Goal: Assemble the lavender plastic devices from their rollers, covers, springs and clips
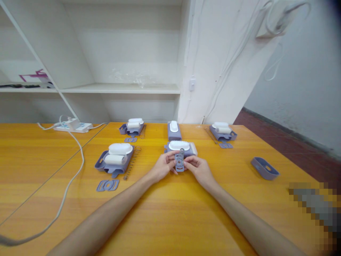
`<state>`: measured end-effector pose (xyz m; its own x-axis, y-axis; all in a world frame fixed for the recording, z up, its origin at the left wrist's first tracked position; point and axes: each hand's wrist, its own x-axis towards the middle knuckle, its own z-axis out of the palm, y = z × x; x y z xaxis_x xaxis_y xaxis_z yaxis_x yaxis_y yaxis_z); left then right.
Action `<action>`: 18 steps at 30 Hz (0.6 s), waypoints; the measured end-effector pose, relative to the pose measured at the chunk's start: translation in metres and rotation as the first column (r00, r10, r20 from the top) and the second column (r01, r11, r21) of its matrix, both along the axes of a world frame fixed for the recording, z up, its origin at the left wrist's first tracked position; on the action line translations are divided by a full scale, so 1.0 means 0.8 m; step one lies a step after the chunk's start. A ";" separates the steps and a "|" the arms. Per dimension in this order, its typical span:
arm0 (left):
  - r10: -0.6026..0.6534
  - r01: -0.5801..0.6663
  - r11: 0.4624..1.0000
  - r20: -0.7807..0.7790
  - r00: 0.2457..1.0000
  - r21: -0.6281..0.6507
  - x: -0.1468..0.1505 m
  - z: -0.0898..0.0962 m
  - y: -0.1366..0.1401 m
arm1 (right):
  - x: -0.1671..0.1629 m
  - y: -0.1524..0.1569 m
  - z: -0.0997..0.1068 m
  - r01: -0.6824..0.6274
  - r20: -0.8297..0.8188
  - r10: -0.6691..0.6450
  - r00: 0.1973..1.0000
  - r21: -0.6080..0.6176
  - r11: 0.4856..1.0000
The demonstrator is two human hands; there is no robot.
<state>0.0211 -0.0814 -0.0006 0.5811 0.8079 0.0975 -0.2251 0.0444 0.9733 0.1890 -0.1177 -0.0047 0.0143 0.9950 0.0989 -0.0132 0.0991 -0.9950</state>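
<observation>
My left hand (163, 166) pinches the left edge of a grey-purple slotted plastic plate (179, 169), held upright above the table. From the other side, my right hand (198, 170) grips the same plate by its right edge. A coiled metal spring (182, 152) stands at the plate's top and seems to run down over its middle; how they join is too small to tell. Just behind my hands lies a grey-purple housing (188, 151) with a white bristle brush head (179, 145) on it and a white roller (194, 148) at its right, partly hidden.
Similar part sets lie at the near left (118, 167), far left (134, 128) and far right (222, 131), with springs and slotted plates. A brush unit (174, 131) stands at the back. At right is a grey-purple cover (264, 169). A white cable (80, 167) crosses the left side from a power strip (73, 126).
</observation>
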 end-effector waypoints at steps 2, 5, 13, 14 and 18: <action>-0.002 0.002 1.000 -0.016 1.000 0.010 0.000 0.001 -0.001 | 0.000 -0.001 0.000 -0.012 -0.028 0.012 1.000 -0.006 1.000; -0.025 0.025 1.000 -0.042 0.999 0.018 -0.002 0.003 -0.002 | -0.001 -0.002 0.001 -0.015 -0.047 0.014 0.999 -0.009 1.000; -0.094 0.095 0.995 -0.069 0.993 0.015 -0.005 0.006 -0.002 | 0.001 0.000 0.000 -0.021 -0.016 0.021 1.000 -0.012 1.000; -0.103 0.104 0.994 -0.066 0.992 0.013 -0.005 0.006 -0.002 | 0.001 0.000 0.000 -0.022 -0.013 0.022 1.000 -0.014 1.000; -0.112 0.112 0.994 -0.062 0.992 -0.001 -0.007 0.008 -0.002 | 0.002 0.000 0.000 -0.025 0.015 0.025 1.000 -0.020 0.999</action>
